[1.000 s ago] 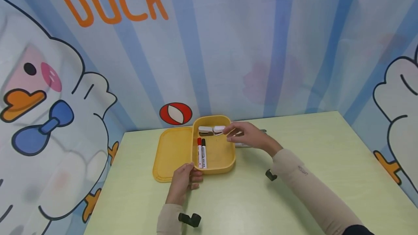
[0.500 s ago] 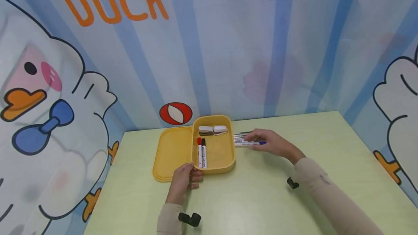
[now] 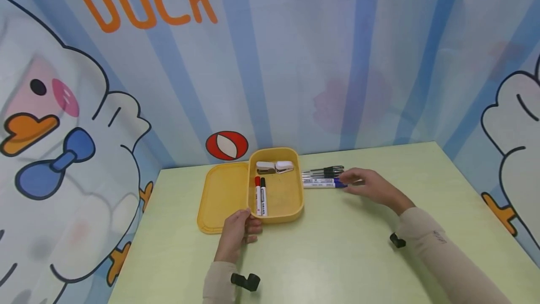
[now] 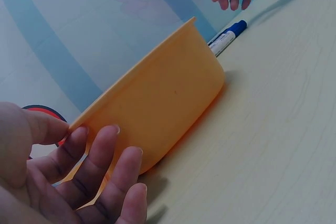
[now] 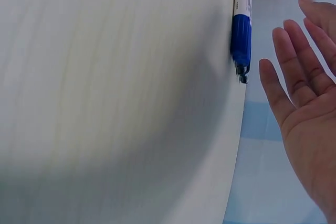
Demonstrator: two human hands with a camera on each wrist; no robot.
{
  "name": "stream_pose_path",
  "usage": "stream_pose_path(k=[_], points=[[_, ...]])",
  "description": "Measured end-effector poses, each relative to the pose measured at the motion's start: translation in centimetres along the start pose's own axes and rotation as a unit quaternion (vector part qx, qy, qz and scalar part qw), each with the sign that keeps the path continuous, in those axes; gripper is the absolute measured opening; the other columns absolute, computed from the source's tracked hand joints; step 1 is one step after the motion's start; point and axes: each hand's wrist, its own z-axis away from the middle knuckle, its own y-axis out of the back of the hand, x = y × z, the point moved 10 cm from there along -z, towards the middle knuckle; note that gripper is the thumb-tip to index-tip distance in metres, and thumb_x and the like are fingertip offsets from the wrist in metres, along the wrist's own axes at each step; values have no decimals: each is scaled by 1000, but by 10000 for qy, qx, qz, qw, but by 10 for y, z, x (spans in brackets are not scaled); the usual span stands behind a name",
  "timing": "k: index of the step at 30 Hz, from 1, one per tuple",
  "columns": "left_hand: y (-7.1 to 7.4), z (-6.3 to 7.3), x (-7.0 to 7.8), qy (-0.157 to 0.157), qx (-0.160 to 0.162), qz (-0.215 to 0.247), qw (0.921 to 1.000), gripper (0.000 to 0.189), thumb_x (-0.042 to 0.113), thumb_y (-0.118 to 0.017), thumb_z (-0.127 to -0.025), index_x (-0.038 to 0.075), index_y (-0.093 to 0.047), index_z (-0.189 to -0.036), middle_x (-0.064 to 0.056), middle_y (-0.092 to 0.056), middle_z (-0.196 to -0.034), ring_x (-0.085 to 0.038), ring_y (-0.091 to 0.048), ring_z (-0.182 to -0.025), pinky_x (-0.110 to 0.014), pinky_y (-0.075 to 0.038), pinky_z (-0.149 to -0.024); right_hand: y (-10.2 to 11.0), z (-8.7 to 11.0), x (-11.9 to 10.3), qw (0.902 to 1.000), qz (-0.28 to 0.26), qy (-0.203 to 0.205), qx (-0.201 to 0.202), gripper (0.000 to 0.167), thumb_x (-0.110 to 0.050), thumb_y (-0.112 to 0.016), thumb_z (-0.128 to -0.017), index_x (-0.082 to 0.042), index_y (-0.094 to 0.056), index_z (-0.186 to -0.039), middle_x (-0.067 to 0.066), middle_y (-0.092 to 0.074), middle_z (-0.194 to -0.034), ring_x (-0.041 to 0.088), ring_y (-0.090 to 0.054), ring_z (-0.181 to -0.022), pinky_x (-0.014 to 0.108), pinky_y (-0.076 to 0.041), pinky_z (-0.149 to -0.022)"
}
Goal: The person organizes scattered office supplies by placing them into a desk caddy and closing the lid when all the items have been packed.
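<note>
My left hand [image 3: 237,231] pinches the near-left corner of a yellow plastic box [image 3: 284,198] between thumb and forefinger; in the left wrist view the other fingers spread beside its outer wall [image 4: 157,98]. Inside the box lie a red-capped marker [image 3: 258,197], a black-capped marker [image 3: 264,198] and two small white staplers [image 3: 284,166]. My right hand [image 3: 373,187] hovers at the cap end of a blue-capped marker [image 3: 320,183], fingers relaxed and holding nothing. Several black pens [image 3: 331,171] lie right behind that marker, their left ends hidden by the box.
The yellow lid [image 3: 221,198] lies flat against the left side of the box. A printed duck curtain [image 3: 295,60] rises at the back edge of the pale table [image 3: 337,257].
My right hand has moved right, from over the box's right rim to the cap end of the blue-capped marker, uncovering the pens. The left hand and box have stayed put.
</note>
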Motion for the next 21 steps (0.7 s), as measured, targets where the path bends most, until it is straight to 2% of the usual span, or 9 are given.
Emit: stream_pose_path(k=[7, 14, 21], points=[[-1, -1, -2, 1, -6, 23, 10000, 33, 33, -48, -107, 5, -65, -109, -7, -74, -95, -18, -71, -81, -30, -56, -66, 5, 4, 13, 9998, 24, -185, 36, 37, -17, -71, -96, -3, -64, -129, 15, -66, -128, 30, -63, -115, 48, -50, -101], [-1, 0, -1, -12, -17, 26, 10000, 33, 33, -47, -108, 5, -64, -110, -7, -74, -95, -19, -71, -82, -31, -57, -66, 7, 5, 23, 9994, 119, -325, 34, 36, -18, -71, -96, -5, -65, -129, 10, -67, -127, 26, -64, -112, 36, -52, -98], [-1, 0, 0, -45, -31, 36, 10000, 34, 33, -47, -108, 4, -64, -111, -7, -73, -96, -19, -71, -82, -31, -57, -67, 8, 2, 25, 9993, 172, -320, -29, 34, -18, -71, -96, -3, -65, -127, 13, -66, -127, 27, -64, -111, 47, -51, -99]])
